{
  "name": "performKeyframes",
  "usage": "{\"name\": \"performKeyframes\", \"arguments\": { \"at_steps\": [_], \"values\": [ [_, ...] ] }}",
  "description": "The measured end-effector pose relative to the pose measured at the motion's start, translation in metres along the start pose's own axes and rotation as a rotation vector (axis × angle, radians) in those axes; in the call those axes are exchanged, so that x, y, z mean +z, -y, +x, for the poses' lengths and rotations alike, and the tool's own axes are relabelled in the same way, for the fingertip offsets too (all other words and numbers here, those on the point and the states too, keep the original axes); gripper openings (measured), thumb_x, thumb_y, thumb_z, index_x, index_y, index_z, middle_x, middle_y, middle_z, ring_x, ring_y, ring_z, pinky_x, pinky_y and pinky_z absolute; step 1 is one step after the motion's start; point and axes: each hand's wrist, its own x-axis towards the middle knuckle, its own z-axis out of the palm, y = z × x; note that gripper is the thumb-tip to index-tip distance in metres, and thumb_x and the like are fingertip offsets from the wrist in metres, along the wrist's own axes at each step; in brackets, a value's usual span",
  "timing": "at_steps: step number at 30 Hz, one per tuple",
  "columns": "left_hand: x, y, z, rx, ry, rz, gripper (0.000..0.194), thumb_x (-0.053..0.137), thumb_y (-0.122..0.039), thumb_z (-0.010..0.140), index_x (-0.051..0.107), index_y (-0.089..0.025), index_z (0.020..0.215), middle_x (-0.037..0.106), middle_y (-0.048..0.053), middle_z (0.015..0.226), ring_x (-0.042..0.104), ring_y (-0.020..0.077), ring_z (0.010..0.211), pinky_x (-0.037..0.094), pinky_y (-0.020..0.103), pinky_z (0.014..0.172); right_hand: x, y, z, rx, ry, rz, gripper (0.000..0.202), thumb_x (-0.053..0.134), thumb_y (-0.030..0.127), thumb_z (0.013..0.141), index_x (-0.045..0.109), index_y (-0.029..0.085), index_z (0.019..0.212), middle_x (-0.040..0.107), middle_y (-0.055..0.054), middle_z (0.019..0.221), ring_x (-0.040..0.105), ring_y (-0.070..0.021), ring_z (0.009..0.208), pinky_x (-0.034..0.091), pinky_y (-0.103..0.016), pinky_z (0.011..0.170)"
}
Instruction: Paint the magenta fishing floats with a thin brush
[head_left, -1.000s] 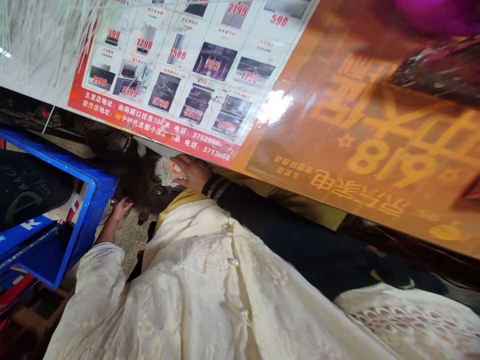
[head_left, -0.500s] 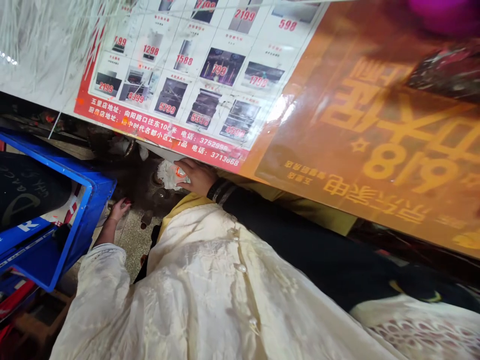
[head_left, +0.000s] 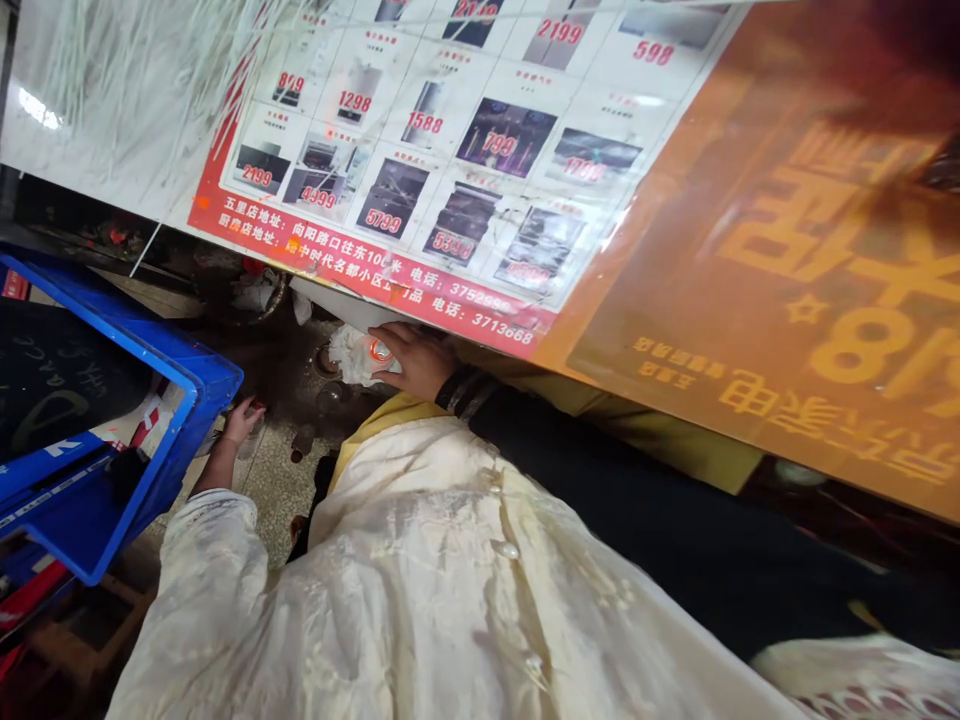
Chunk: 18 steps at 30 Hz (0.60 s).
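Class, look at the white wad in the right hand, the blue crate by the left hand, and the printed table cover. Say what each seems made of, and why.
White wad in the right hand: probably thin plastic or tissue, crumpled and pale. Blue crate by the left hand: looks like moulded plastic, uniform colour and a smooth rim. Printed table cover: likely glossy plastic sheet, showing glare patches.

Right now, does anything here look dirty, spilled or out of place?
Yes. The floor under the table edge has a dark, wet-looking stain. The right hand holds a crumpled white wad just above it. The left hand reaches down beside the blue crate.
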Motion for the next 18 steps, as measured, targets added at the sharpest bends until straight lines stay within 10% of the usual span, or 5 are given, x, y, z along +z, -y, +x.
{"name": "performKeyframes", "arguments": {
  "at_steps": [10, 18],
  "values": [
    [0.012, -0.033, 0.052, -0.008, -0.111, -0.092, 0.048, 0.071, -0.038, 0.085, 0.067, -0.017, 0.128, 0.073, 0.013, 0.120, 0.063, 0.0287, 0.124, 0.046, 0.044, 0.113, -0.005, 0.003, -0.001, -0.001, 0.009, -0.004, 0.068, 0.070, 0.040, 0.090, 0.047, 0.014, 0.148, 0.055, -0.018, 0.145, 0.054, -0.0343, 0.132, 0.046, -0.047, 0.115],
    [0.056, -0.061, 0.044, 0.017, -0.117, -0.193, 0.051, 0.070, -0.040, 0.089, 0.063, -0.019, 0.135, 0.075, 0.012, 0.119, 0.068, 0.0259, 0.117, 0.050, 0.043, 0.110, -0.011, 0.008, -0.001, 0.023, 0.019, 0.006, 0.066, 0.069, 0.037, 0.090, 0.046, 0.014, 0.148, 0.056, -0.021, 0.145, 0.053, -0.0360, 0.134, 0.045, -0.050, 0.115]
  ]
}}
